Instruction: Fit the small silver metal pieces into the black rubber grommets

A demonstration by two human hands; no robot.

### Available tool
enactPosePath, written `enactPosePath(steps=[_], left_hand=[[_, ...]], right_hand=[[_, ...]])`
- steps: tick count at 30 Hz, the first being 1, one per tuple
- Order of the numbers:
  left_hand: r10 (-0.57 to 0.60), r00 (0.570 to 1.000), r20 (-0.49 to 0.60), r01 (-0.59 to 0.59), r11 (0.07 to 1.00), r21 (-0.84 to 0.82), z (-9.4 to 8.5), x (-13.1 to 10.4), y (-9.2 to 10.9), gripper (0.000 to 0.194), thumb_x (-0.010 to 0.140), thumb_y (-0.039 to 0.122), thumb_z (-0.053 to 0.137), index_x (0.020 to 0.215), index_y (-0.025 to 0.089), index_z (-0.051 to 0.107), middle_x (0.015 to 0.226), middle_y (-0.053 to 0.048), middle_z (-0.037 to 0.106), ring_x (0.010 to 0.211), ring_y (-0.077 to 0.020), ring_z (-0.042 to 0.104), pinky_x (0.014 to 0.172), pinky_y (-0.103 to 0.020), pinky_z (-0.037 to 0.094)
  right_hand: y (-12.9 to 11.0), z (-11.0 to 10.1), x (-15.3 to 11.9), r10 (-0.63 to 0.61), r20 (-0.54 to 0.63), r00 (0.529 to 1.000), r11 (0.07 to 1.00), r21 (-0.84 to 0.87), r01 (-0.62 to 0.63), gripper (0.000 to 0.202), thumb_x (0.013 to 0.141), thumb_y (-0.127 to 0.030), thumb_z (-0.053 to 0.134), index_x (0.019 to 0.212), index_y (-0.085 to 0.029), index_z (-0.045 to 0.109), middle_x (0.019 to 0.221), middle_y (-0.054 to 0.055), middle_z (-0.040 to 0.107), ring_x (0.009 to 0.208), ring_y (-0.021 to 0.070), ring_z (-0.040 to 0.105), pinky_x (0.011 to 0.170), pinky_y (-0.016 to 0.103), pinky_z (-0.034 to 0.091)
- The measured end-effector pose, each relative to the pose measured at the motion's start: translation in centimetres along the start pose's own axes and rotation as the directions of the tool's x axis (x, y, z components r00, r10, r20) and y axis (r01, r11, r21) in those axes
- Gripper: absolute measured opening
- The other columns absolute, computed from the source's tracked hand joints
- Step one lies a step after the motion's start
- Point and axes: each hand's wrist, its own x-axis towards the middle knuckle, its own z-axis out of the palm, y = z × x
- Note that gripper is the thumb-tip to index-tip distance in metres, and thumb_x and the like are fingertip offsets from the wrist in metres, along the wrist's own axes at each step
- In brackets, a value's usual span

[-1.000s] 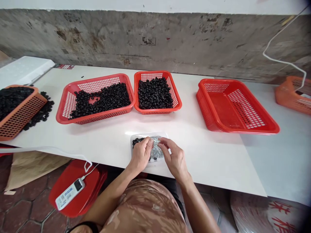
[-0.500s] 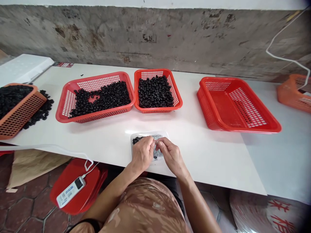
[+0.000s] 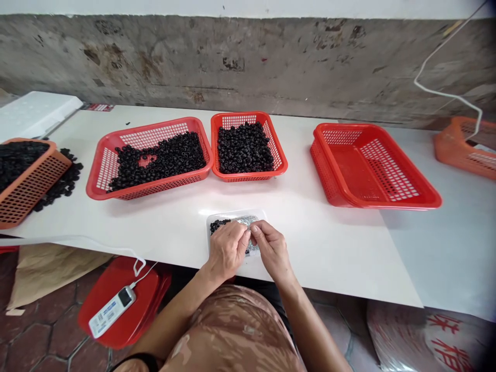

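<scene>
Both hands come together at the centre of the clock face, above a shallow white tray [image 3: 232,213] at the table's near edge. Palm down, the left hand [image 3: 228,248] points toward 1 o'clock, its thumb and forefinger pinched together; the right hand [image 3: 273,250], pointing toward 11, curls its fingers and meets the left at the tips. Whatever lies between those fingertips is too small and hidden to tell. Both forearms [image 3: 310,315] angle in from 7 and 5 o'clock. Left hand and fingers block the tray's middle, leaving small black parts [image 3: 219,225] visible at its left and silvery pieces [image 3: 248,219] at its right. Across the white table [image 3: 318,253], red mesh baskets of black rings sit at 12 [image 3: 248,177] and 10 o'clock [image 3: 163,188], rims side by side; red baskets [image 3: 360,165], seemingly nested, stand at 2, with an orange basket [image 3: 457,155] farther out. Between 9 and 10, another orange basket [image 3: 42,178] tilts over spilled black pieces [image 3: 64,183]. At 8, a white device [image 3: 112,311] lies on a red stool [image 3: 145,310].
</scene>
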Motion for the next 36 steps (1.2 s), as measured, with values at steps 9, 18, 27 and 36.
enactPosePath(steps=[9, 18, 27, 36], left_hand=[[-0.424, 0.826, 0.371, 0.562, 0.576, -0.594, -0.4, 0.5, -0.3, 0.039, 0.101, 0.047, 0.044, 0.071, 0.021, 0.04, 0.06, 0.004, 0.039, 0.055, -0.0118, 0.036, 0.053, -0.026, 0.032], [-0.483, 0.815, 0.321, 0.578, 0.642, -0.503, -0.5, 0.4, -0.5, 0.044, 0.1, 0.05, 0.046, 0.067, 0.02, 0.046, 0.056, 0.004, 0.041, 0.052, -0.0111, 0.038, 0.052, -0.026, 0.032], [-0.399, 0.897, 0.191, 0.442, 0.817, -0.37, -2.0, 0.5, -0.7, 0.02, 0.092, 0.039, 0.064, 0.09, 0.019, 0.065, 0.075, 0.0, 0.062, 0.066, -0.013, 0.055, 0.062, -0.024, 0.044], [-0.312, 0.943, 0.12, 0.334, 0.877, -0.345, -0.7, -0.4, 0.4, 0.012, 0.094, 0.032, 0.062, 0.092, 0.02, 0.065, 0.083, -0.002, 0.068, 0.066, -0.0132, 0.057, 0.063, -0.025, 0.045]], right_hand=[[0.7, 0.5, -1.0, -0.133, -0.103, 0.986, 0.978, -0.176, 0.114, 0.021, 0.098, -0.034, 0.055, 0.102, -0.02, 0.071, 0.096, 0.005, 0.073, 0.087, 0.0171, 0.067, 0.085, 0.029, 0.053], [1.0, 0.1, -1.0, -0.183, -0.146, 0.972, 0.971, -0.18, 0.156, 0.018, 0.098, -0.03, 0.058, 0.106, -0.023, 0.073, 0.102, 0.005, 0.074, 0.095, 0.0183, 0.069, 0.089, 0.031, 0.054], [0.9, -0.3, -0.9, 0.031, -0.153, 0.988, 0.998, 0.058, -0.022, 0.022, 0.088, -0.039, 0.067, 0.098, -0.023, 0.079, 0.095, 0.006, 0.074, 0.077, 0.0167, 0.062, 0.069, 0.03, 0.054], [0.9, 0.6, -1.2, 0.076, -0.167, 0.983, 0.986, 0.157, -0.049, 0.025, 0.082, -0.041, 0.07, 0.094, -0.022, 0.079, 0.087, 0.005, 0.071, 0.066, 0.0134, 0.053, 0.061, 0.028, 0.049]])
